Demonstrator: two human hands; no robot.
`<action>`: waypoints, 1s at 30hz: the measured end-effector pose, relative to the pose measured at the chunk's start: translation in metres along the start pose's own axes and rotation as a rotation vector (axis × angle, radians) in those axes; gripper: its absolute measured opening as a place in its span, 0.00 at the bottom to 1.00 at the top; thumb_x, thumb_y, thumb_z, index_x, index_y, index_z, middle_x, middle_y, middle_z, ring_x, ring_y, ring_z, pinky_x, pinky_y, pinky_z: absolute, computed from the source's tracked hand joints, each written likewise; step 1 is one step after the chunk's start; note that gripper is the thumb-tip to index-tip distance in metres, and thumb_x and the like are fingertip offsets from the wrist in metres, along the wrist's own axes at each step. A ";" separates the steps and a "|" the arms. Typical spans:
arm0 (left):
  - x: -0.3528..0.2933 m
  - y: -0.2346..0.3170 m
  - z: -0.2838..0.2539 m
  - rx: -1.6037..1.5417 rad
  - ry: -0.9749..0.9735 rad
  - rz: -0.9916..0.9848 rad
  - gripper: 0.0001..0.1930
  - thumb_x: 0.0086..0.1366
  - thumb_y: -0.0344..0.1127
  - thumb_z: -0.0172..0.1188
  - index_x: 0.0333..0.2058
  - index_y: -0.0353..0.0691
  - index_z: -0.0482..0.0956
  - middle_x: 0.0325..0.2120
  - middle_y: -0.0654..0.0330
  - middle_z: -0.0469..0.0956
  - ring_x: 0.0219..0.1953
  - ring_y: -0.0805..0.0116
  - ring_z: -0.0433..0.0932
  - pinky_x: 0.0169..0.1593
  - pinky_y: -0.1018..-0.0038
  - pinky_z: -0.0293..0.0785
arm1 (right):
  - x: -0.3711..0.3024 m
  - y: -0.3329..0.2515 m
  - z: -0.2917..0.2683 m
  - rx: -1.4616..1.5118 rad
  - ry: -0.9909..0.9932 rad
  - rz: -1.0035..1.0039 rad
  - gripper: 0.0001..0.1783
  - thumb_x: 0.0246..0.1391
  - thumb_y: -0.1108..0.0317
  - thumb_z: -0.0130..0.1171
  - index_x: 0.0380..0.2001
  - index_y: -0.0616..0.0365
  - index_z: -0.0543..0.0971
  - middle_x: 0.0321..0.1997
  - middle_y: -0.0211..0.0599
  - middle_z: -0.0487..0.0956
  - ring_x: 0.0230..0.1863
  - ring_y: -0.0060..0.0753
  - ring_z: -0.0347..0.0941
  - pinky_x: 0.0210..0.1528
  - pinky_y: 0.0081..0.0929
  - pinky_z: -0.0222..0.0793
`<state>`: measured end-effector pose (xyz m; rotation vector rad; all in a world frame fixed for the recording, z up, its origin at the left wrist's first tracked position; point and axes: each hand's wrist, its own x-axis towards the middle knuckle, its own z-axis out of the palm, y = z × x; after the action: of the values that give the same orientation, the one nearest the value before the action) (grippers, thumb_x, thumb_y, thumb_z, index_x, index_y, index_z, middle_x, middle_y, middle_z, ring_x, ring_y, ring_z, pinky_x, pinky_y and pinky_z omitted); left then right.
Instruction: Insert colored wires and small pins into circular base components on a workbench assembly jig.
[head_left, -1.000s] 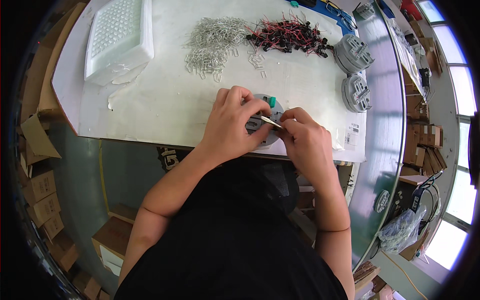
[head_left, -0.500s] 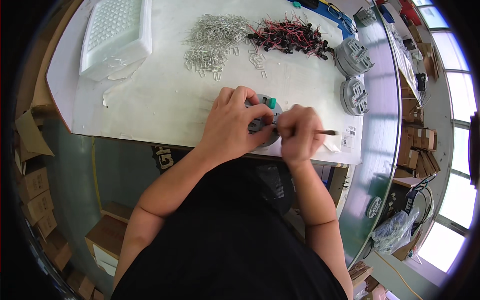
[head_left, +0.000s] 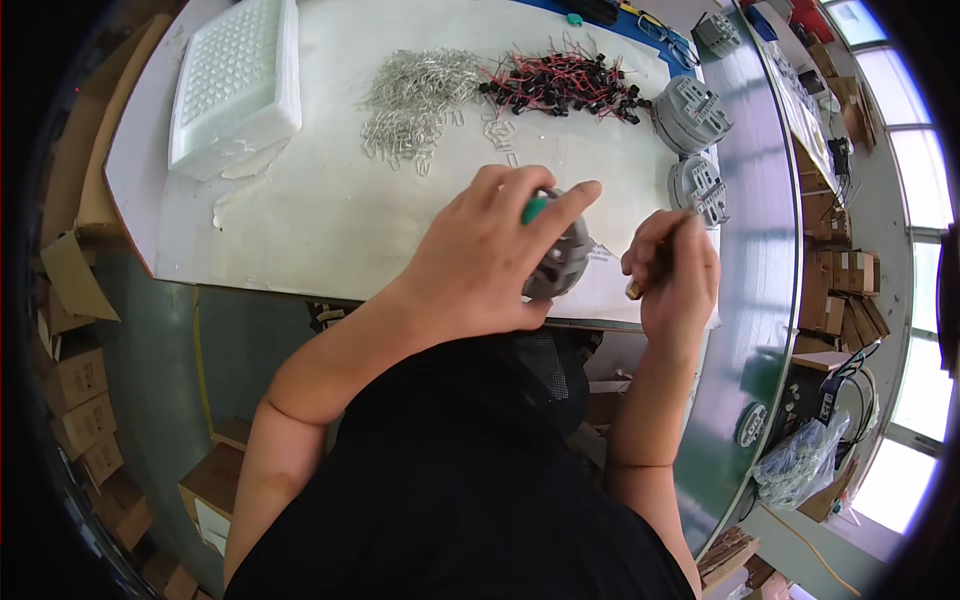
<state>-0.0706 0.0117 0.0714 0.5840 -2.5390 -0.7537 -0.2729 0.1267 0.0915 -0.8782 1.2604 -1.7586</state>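
My left hand point(head_left: 485, 240) is wrapped round a round grey plastic housing point(head_left: 566, 268), tilted up on its edge near the front of the table. A green block point(head_left: 535, 209) shows on the housing between thumb and fingers. To the right, apart from the housing, my right hand point(head_left: 683, 275) is closed round a slim tool point(head_left: 634, 290); only a brass-coloured end sticks out below the fingers, so its kind is unclear. Beyond the hands lie a heap of clear U-shaped pieces point(head_left: 415, 100) and a pile of small black parts with red wires point(head_left: 565, 85).
Two stacks of similar grey housings point(head_left: 690, 115) point(head_left: 698, 190) stand at the table's right side. A white foam tray point(head_left: 235, 90) sits at the far left. Glasses point(head_left: 668, 38) lie on a blue mat at the back. Cardboard boxes point(head_left: 85, 405) are piled on the left floor.
My right hand has drawn away from the housing to the right, with the tool turned in its fingers. My left hand has tipped the housing from lying flat onto its edge.
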 end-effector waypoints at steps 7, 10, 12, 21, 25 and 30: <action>-0.046 -0.023 0.020 -0.251 0.276 -0.056 0.52 0.49 0.36 0.82 0.72 0.42 0.64 0.61 0.48 0.67 0.52 0.48 0.78 0.59 0.56 0.77 | -0.006 0.006 -0.006 -0.956 -0.228 -0.020 0.18 0.73 0.60 0.58 0.32 0.63 0.80 0.27 0.36 0.77 0.25 0.35 0.72 0.29 0.33 0.64; -0.058 -0.027 0.014 -0.322 0.245 -0.115 0.53 0.50 0.37 0.82 0.73 0.42 0.63 0.60 0.48 0.70 0.50 0.50 0.80 0.57 0.57 0.78 | -0.002 0.009 0.004 -1.174 -0.352 -0.056 0.16 0.69 0.62 0.62 0.29 0.63 0.78 0.26 0.45 0.77 0.25 0.51 0.73 0.30 0.42 0.66; -0.059 -0.038 0.013 -0.290 0.205 -0.126 0.53 0.50 0.41 0.83 0.73 0.41 0.64 0.54 0.49 0.76 0.48 0.52 0.80 0.53 0.59 0.79 | 0.006 0.007 0.014 -1.201 -0.404 -0.036 0.17 0.69 0.61 0.61 0.28 0.62 0.78 0.25 0.47 0.78 0.26 0.54 0.74 0.31 0.45 0.68; -0.046 -0.051 0.020 -0.240 0.170 -0.115 0.52 0.48 0.54 0.84 0.69 0.38 0.73 0.35 0.56 0.83 0.38 0.56 0.81 0.46 0.62 0.78 | 0.012 0.020 0.036 -1.423 -0.544 -0.018 0.18 0.68 0.57 0.60 0.26 0.58 0.78 0.20 0.48 0.79 0.24 0.60 0.76 0.28 0.53 0.71; -0.044 -0.049 0.020 -0.222 0.172 -0.131 0.51 0.47 0.54 0.84 0.68 0.38 0.75 0.33 0.57 0.83 0.36 0.57 0.81 0.47 0.62 0.78 | 0.012 0.024 0.039 -1.436 -0.528 -0.050 0.19 0.68 0.57 0.60 0.26 0.57 0.78 0.20 0.46 0.79 0.23 0.60 0.76 0.27 0.52 0.71; -0.045 -0.050 0.023 -0.250 0.223 -0.108 0.53 0.44 0.48 0.87 0.69 0.40 0.75 0.31 0.59 0.80 0.34 0.62 0.76 0.45 0.67 0.76 | 0.012 0.024 0.041 -1.457 -0.529 -0.062 0.18 0.68 0.57 0.61 0.26 0.57 0.78 0.20 0.44 0.78 0.24 0.58 0.76 0.26 0.51 0.71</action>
<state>-0.0321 0.0054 0.0122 0.6820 -2.1837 -0.9688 -0.2377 0.0942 0.0803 -1.9637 2.0276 -0.2767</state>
